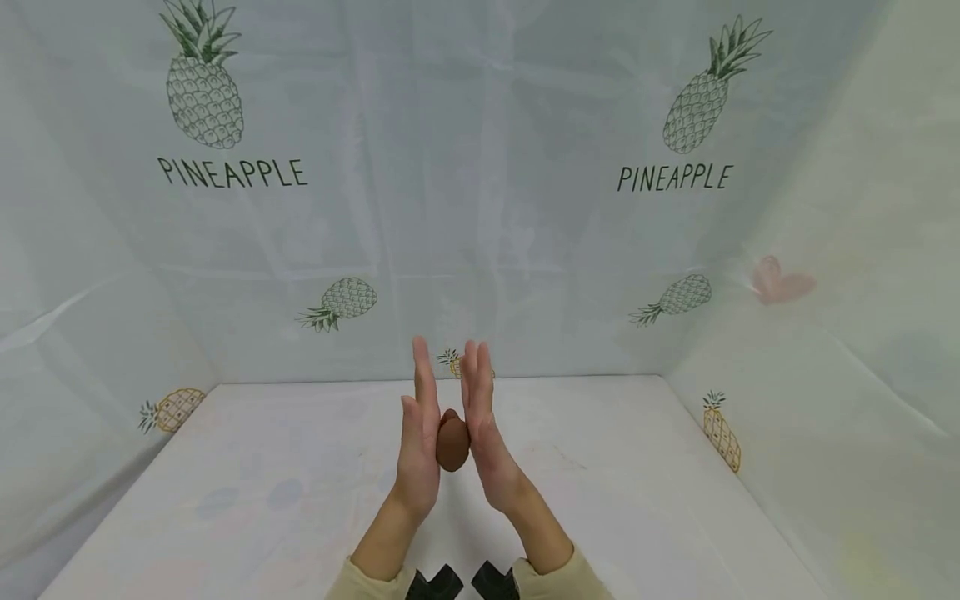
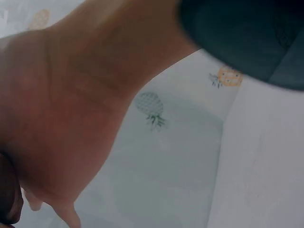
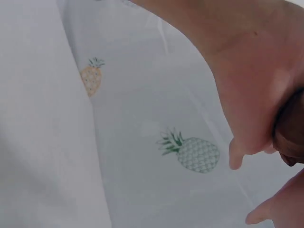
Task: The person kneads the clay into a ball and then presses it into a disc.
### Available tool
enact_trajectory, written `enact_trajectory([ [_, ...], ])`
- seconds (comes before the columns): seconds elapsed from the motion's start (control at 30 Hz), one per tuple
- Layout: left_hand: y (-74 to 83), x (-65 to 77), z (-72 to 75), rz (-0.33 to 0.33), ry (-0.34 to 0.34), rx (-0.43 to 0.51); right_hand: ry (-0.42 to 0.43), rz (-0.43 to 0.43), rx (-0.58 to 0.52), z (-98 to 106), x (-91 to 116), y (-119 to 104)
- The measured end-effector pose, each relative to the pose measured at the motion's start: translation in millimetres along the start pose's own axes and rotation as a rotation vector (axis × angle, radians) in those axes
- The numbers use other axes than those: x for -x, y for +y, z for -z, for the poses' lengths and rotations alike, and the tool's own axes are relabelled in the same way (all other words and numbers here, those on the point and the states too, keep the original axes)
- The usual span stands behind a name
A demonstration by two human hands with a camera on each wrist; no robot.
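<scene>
A smooth brown lump [image 1: 452, 446], which looks like modelling clay, is held between two flat palms above the white table. My left hand [image 1: 420, 450] stands upright on its left side, fingers straight and pointing up and away. Facing it, my right hand [image 1: 491, 454] presses from the right, its fingers extended too. Behind the main rounded part a smaller bulge of the lump peeks out at the top. In the left wrist view, the lump [image 2: 8, 192] shows only at the left edge. The right wrist view has part of the lump [image 3: 290, 133] against the right palm.
Beneath the hands spreads a white table [image 1: 262, 517] with faint smudges. Pale sheeting [image 1: 480, 167] printed with pineapples hangs behind it and along both sides. Dark wrist devices [image 1: 437, 583] sit at the light sleeves [image 1: 562, 579].
</scene>
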State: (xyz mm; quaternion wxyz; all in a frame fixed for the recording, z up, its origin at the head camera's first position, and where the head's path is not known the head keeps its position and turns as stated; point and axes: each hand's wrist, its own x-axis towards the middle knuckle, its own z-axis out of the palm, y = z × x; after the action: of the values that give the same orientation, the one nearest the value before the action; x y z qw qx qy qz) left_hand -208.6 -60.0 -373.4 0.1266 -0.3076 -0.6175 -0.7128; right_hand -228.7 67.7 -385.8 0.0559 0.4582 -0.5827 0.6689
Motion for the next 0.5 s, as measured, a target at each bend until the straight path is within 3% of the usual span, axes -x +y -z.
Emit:
enact_trajectory([
  [0.13,-3.6,-1.6,5.1,0.021,0.052,-0.059,-0.016,-0.021,-0.078,-4,-1,-6],
  [0.27,-11.9,-1.5,3.9,0.036,0.073,-0.173,0.033,-0.01,-0.126,-4,-2,-16],
  [0.37,-14.6,0.0,-1.6,0.039,0.041,-0.224,0.086,0.003,-0.13,0,-4,-18],
  [0.5,-14.9,2.9,-11.2,0.011,-0.039,-0.2,0.159,0.019,-0.102,9,-4,-18],
])
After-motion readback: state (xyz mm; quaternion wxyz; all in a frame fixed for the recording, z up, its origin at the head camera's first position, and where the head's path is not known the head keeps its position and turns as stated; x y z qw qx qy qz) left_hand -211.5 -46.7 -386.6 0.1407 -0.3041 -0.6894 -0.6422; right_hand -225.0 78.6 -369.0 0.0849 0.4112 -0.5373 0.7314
